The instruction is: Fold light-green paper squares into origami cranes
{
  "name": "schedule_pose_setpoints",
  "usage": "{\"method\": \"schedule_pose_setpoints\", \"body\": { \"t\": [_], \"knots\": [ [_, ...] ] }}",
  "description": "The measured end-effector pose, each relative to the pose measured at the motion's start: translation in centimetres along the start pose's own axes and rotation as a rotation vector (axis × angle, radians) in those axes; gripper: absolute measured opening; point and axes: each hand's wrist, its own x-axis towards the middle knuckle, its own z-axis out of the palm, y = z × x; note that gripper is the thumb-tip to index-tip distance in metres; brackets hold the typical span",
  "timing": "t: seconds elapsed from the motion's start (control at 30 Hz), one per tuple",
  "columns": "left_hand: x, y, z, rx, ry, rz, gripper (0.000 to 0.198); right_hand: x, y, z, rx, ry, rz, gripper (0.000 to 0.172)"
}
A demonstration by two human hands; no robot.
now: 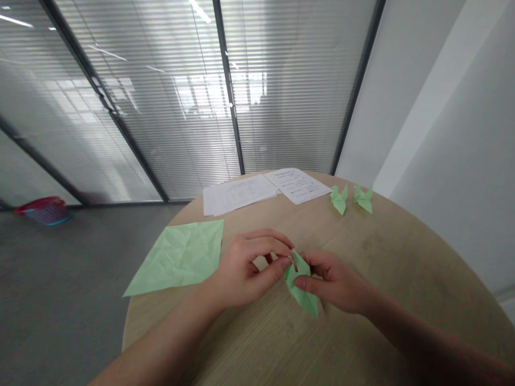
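A small folded green paper piece (302,292) is held just above the round wooden table (402,268), near its middle. My left hand (245,268) pinches the piece's upper tip between thumb and forefinger. My right hand (336,281) grips its right side with thumb and fingers closed. The lower point of the piece sticks out below my right thumb.
A creased, unfolded green paper sheet (179,257) lies at the table's left edge. White printed sheets (261,190) lie at the far side. Two finished green paper cranes (352,199) stand at the far right. A red and blue basket (44,210) sits on the floor, far left.
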Motion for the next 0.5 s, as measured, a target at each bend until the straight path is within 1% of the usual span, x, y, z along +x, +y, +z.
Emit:
{"method": "schedule_pose_setpoints", "body": {
  "t": [0.13, 0.2, 0.3, 0.43, 0.5],
  "knots": [
    [-0.1, -0.1, 0.4, -0.043, 0.029, -0.052, 0.012, 0.0, 0.0, 0.1, 0.058, 0.000, -0.023, 0.042],
    [-0.2, -0.2, 0.7, -0.062, 0.051, -0.110, 0.012, -0.1, 0.1, 0.1, 0.110, -0.004, -0.022, 0.039],
    [-0.4, -0.5, 1.2, -0.125, 0.093, -0.285, 0.014, -0.2, 0.2, 0.2, 0.205, -0.027, 0.003, 0.039],
    [-0.4, -1.1, 2.1, -0.351, 0.124, -0.545, 0.018, -0.2, 0.2, 0.3, 0.294, -0.037, 0.060, 0.043],
    [-0.3, -1.4, 2.4, -0.447, 0.130, -0.628, 0.020, -0.1, 0.1, 0.4, 0.294, -0.016, 0.085, 0.043]
  ]
}}
